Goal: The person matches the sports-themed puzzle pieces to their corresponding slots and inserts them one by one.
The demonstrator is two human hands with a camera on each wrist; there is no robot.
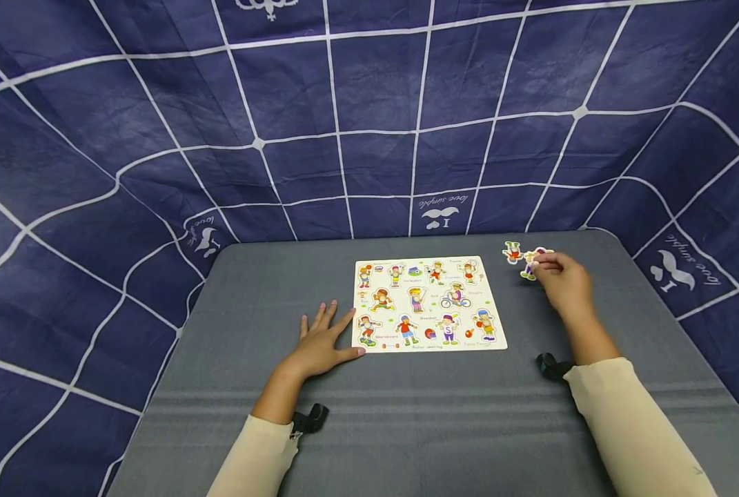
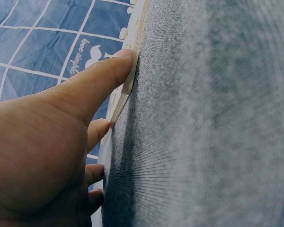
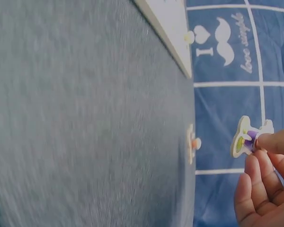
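A white wooden puzzle board [image 1: 430,348] with printed sports figures lies on the grey table. My left hand [image 1: 321,348] is spread flat at its left side, fingers straight, the thumb touching the lower left corner. In the left wrist view the left thumb [image 2: 111,68] rests along the board edge [image 2: 128,85]. Beyond the board's right side my right hand [image 1: 564,283] pinches a puzzle piece [image 3: 248,137] with purple and green on it, between thumb and fingers, raised off the table. Beside it lies a loose puzzle piece [image 1: 513,252] with a red figure.
A dark blue curtain [image 1: 375,166] with white grid lines stands behind and around the grey table [image 1: 431,414]. In the right wrist view a piece with an orange knob [image 3: 196,144] sits on the table. Black wrist cameras [image 1: 310,418] are strapped near both cuffs.
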